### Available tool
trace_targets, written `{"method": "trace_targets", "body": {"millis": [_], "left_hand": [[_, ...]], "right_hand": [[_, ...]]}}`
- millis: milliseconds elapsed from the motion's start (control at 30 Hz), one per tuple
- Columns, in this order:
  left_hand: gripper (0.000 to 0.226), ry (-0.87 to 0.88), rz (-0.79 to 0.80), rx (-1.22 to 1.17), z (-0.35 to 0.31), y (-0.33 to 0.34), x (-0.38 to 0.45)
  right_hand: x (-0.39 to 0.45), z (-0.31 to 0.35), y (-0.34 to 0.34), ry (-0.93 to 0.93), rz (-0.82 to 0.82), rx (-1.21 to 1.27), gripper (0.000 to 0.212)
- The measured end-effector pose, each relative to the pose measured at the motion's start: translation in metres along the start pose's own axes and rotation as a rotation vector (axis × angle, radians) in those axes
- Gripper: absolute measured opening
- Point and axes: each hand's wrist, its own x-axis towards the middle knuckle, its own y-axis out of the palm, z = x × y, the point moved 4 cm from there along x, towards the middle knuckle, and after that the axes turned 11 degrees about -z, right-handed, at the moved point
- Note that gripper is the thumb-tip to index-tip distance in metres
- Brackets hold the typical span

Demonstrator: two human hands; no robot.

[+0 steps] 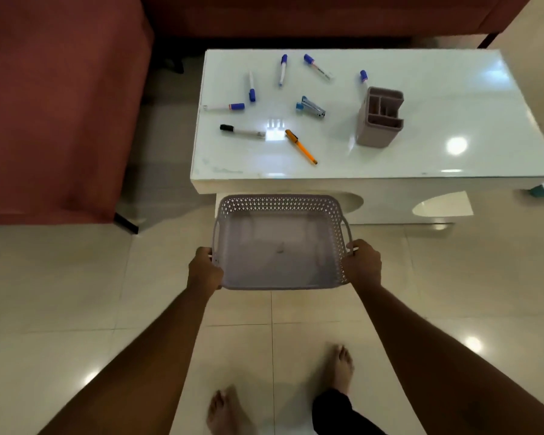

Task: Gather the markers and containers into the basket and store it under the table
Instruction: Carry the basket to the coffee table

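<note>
An empty lilac perforated basket (280, 204) hangs in the air in front of the white table (421, 158), below its front edge. My left hand (204, 269) grips its left handle and my right hand (362, 262) grips its right handle. On the tabletop lie several blue-capped markers (251, 86), a black-capped marker (242, 130), an orange pen (300, 146) and a blue stapler (311, 107). A lilac compartmented pen holder (379, 120) stands upright at centre right, partly hiding one blue marker (363, 76).
A dark red sofa (60, 105) runs along the left and behind the table. The table base has oval cut-outs (440, 204) below the top. My bare feet (339, 368) stand on glossy beige floor tiles.
</note>
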Motion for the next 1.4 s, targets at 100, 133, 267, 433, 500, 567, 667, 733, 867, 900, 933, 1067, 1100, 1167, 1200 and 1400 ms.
{"method": "trace_targets", "body": {"millis": [100, 133, 267, 433, 500, 567, 667, 733, 867, 900, 933, 1067, 1100, 1167, 1200, 1400], "left_hand": [[0.037, 0.073, 0.021, -0.043, -0.045, -0.053, -0.038], [0.037, 0.095, 0.026, -0.059, -0.063, -0.071, -0.051], [0.032, 0.212, 0.030, -0.067, -0.139, -0.149, -0.114], [0.031, 0.341, 0.069, -0.061, -0.221, -0.213, -0.195], [0.033, 0.392, 0.084, -0.065, -0.250, -0.222, -0.220], [0.031, 0.422, 0.087, -0.092, -0.283, -0.228, -0.256], [0.031, 0.438, 0.078, -0.075, -0.319, -0.222, -0.301], [0.029, 0.437, 0.100, -0.070, -0.338, -0.211, -0.333], [0.020, 0.443, 0.156, -0.126, -0.374, -0.182, -0.392], [0.022, 0.445, 0.164, -0.129, -0.381, -0.175, -0.404], [0.026, 0.451, 0.174, -0.131, -0.390, -0.167, -0.418], [0.038, 0.469, 0.177, -0.126, -0.423, -0.145, -0.451], [0.037, 0.477, 0.180, -0.129, -0.433, -0.140, -0.457], [0.035, 0.489, 0.192, -0.129, -0.451, -0.131, -0.463], [0.036, 0.493, 0.205, -0.131, -0.463, -0.124, -0.464], [0.040, 0.453, 0.269, -0.105, -0.512, -0.070, -0.441]], "right_hand": [[-0.032, 0.030, -0.066, -0.023, -0.028, 0.050, 0.027], [-0.041, 0.042, -0.088, -0.019, -0.036, 0.072, 0.028], [-0.081, 0.092, -0.199, -0.036, -0.091, 0.138, 0.033], [-0.119, 0.140, -0.337, -0.090, -0.178, 0.168, 0.037], [-0.122, 0.149, -0.378, -0.079, -0.215, 0.188, 0.037], [-0.121, 0.150, -0.417, -0.074, -0.234, 0.222, 0.036], [-0.111, 0.142, -0.468, -0.093, -0.250, 0.243, 0.034], [-0.101, 0.129, -0.503, -0.105, -0.240, 0.240, 0.035], [-0.075, 0.098, -0.570, -0.103, -0.255, 0.269, 0.039], [-0.068, 0.090, -0.581, -0.104, -0.251, 0.284, 0.037], [-0.063, 0.081, -0.596, -0.091, -0.253, 0.299, 0.035], [-0.041, 0.056, -0.634, -0.037, -0.232, 0.369, 0.039], [-0.031, 0.053, -0.641, -0.038, -0.214, 0.371, 0.040], [-0.014, 0.053, -0.654, -0.057, -0.179, 0.347, 0.041], [-0.005, 0.056, -0.663, -0.067, -0.170, 0.334, 0.040], [0.056, 0.056, -0.685, -0.099, -0.186, 0.211, 0.032]]}}
